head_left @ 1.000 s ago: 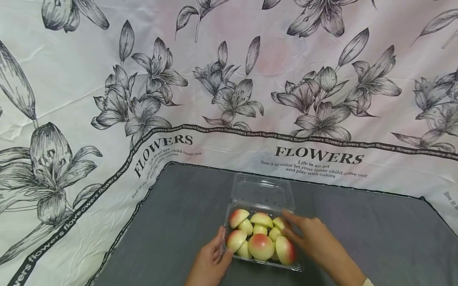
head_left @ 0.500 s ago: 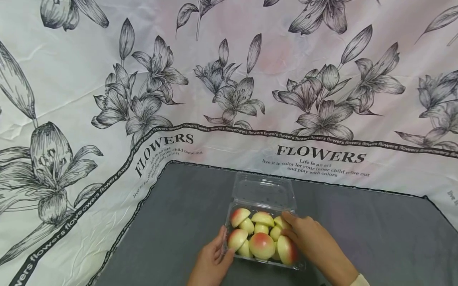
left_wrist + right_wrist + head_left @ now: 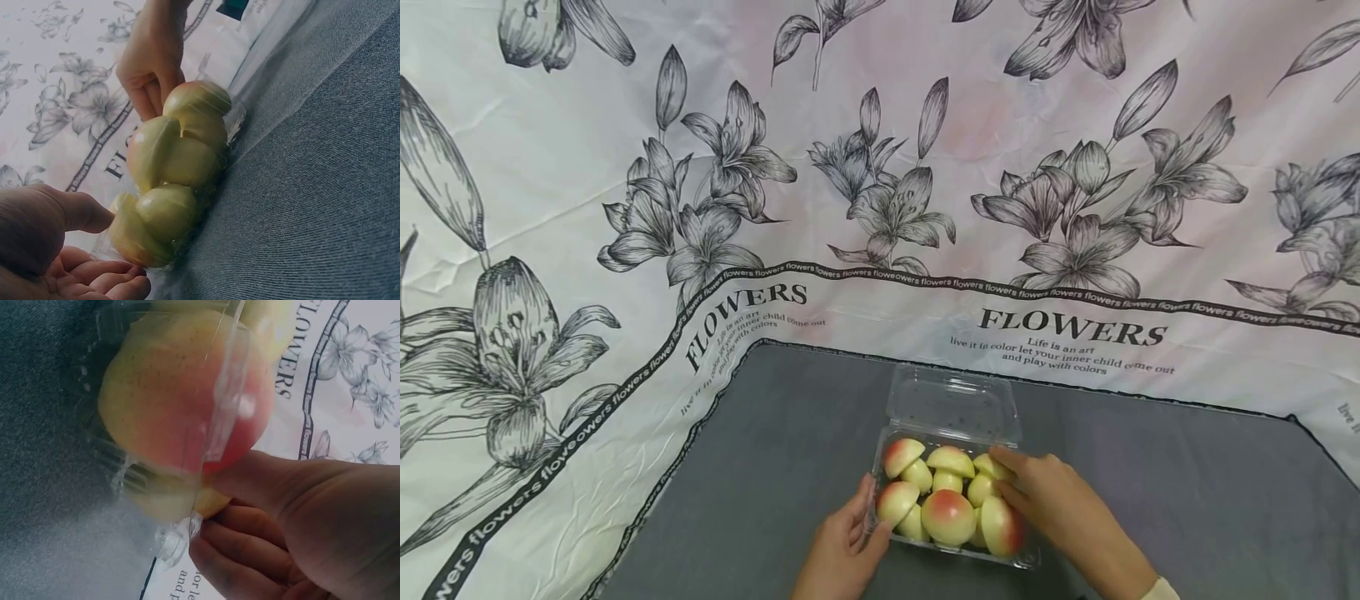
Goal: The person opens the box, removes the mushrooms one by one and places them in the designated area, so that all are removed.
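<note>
A clear plastic clamshell box (image 3: 955,557) with its lid (image 3: 951,404) folded back holds two rows of yellow-green, red-blushed toy mushrooms (image 3: 947,517). My left hand (image 3: 842,542) grips the box's left wall, thumb at the rim and fingers outside, as the left wrist view also shows. At the back right corner, my right hand (image 3: 1060,504) has its thumb and fingers around a toy mushroom (image 3: 985,485), partly hidden by those fingers. In the right wrist view a front toy mushroom (image 3: 187,394) shows through the clear side wall, beside the thumb.
A grey cloth (image 3: 775,467) covers the table under the box. Behind and to the left hangs a white flower-printed sheet (image 3: 880,317), its lower edge meeting the tabletop. A small dark green object (image 3: 232,7) shows at the top of the left wrist view.
My right hand has moved in slightly and its fingers have closed around the back right mushroom. The left hand and the box have stayed nearly in place.
</note>
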Motion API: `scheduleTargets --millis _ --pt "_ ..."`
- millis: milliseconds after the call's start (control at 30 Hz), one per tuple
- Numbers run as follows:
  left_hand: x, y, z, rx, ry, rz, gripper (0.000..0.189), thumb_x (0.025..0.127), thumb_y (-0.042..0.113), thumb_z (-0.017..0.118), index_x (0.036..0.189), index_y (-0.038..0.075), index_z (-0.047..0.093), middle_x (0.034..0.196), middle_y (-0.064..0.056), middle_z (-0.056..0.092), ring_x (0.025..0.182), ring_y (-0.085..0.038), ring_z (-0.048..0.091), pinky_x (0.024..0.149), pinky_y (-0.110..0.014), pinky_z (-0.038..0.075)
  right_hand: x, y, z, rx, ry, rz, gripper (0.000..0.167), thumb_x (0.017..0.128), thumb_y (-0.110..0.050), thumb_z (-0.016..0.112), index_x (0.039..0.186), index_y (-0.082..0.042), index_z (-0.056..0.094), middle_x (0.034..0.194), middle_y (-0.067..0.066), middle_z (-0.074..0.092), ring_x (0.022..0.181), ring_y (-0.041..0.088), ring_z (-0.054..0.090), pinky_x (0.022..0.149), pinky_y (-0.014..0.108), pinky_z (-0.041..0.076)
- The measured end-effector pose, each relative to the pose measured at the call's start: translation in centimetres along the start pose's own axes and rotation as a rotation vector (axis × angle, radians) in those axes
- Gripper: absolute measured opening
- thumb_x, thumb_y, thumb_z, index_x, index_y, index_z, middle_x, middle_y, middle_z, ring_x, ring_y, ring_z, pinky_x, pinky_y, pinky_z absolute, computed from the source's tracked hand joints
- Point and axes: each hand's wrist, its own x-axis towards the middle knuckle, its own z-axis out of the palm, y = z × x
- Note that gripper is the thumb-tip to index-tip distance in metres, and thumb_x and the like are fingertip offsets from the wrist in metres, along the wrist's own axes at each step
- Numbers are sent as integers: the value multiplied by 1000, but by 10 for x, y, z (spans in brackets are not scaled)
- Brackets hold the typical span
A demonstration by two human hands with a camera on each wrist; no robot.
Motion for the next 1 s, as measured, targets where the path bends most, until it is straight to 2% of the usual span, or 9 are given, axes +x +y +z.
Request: scheduleTargets --millis 167,400,533,633,733,833,900,933,1000 --pt "0 -2 0 -15 -14 -8 80 108 29 65 162 -12 23 166 -35 24 153 -51 27 118 -59 43 -4 2 2 0 27 5 27 91 -13 83 113 -23 72 62 -10 51 55 8 44 48 26 41" --pt "1 2 0 -9 -5 -15 80 108 32 65 163 -9 24 168 -31 24 153 -48 28 118 -58 42 -3 5 0 11 122 -20 36 90 -7 83 121 -22 75 63 -10 54 52 5 40 46 24 38" --pt "0 3 0 -5 -2 -7 79 108 32 65 163 -9 25 168 -31 25 153 -48 28 118 -56 43 -3 7 -5 28 151 -42 42 89 -4 82 129 -15 76 78 -5 71 55 3 43 49 23 42" --pt "2 2 0 -5 -3 -5 79 108 32 65 163 -9 25 167 -32 24 153 -49 28 118 -56 44 -3 8 -9 25 178 -59 43 90 -3 82 132 -11 75 98 4 80 59 2 45 52 23 45" --pt "3 1 0 -5 -7 -13 80 108 32 65 163 -9 24 167 -32 24 153 -49 28 118 -56 44 -3 11 -12 46 183 -69 43 93 -2 79 134 -11 74 104 8 80 56 0 41 52 23 44" --pt "3 0 -1 -2 -12 -16 81 108 32 65 163 -10 23 167 -33 24 153 -50 28 118 -57 44 -4 15 -13 31 229 -110 43 93 -4 80 134 -12 74 115 8 80 61 -1 52 56 26 52" --pt "3 0 -1 0 -10 -19 81 107 32 66 163 -10 24 167 -33 25 153 -50 28 118 -57 43 -5 18 -15 24 274 -157 44 91 -1 82 133 -11 74 119 7 79 64 1 56 57 26 53" --pt "2 0 -1 1 -7 -19 81 107 32 66 163 -10 24 167 -33 25 153 -50 28 118 -57 43 -6 19 -15 15 303 -183 45 89 0 83 133 -10 75 128 8 76 68 2 58 59 26 53" --pt "2 1 0 2 -1 -18 82 107 33 67 163 -9 25 167 -32 26 153 -48 29 118 -57 43 -6 23 -18 12 344 -219 49 86 3 84 133 -9 74 130 10 75 70 5 63 59 27 54"
